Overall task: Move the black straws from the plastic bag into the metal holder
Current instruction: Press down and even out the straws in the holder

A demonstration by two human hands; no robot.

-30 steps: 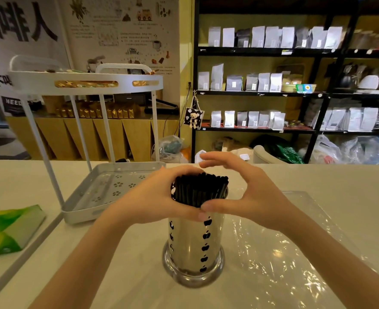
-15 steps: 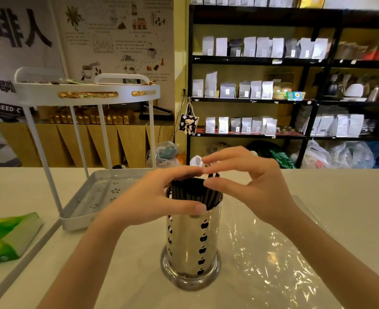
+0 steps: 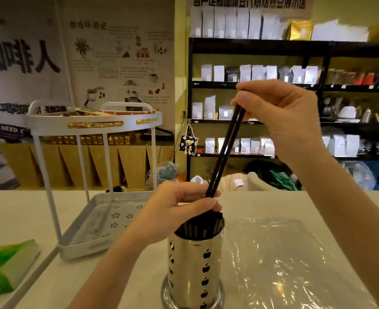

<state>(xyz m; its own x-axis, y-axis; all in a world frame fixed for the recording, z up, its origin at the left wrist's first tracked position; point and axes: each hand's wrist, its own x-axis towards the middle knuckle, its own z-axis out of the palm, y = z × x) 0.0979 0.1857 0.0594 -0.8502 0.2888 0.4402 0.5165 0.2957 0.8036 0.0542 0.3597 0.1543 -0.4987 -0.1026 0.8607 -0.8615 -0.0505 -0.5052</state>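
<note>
A shiny metal holder [image 3: 195, 264] with apple-shaped cutouts stands on the counter in front of me, with a bundle of black straws [image 3: 197, 228] packed inside it. My left hand [image 3: 179, 208] is closed over the holder's rim and the straw tops. High above it, my right hand [image 3: 279, 112] pinches the upper ends of two black straws [image 3: 225, 152]; they slant down to the holder's mouth. The clear plastic bag [image 3: 279, 259] lies flat on the counter to the right of the holder and looks to have nothing in it.
A white two-tier rack [image 3: 95, 181] stands at the left, its lower tray close to the holder. A green packet [image 3: 3, 266] lies at the counter's left edge. Dark shelves [image 3: 273, 103] with white pouches stand behind the counter.
My right hand has risen from the holder's rim, drawing two straws up out of the bundle. My left hand has stayed on the rim. The camera has tilted upward.
</note>
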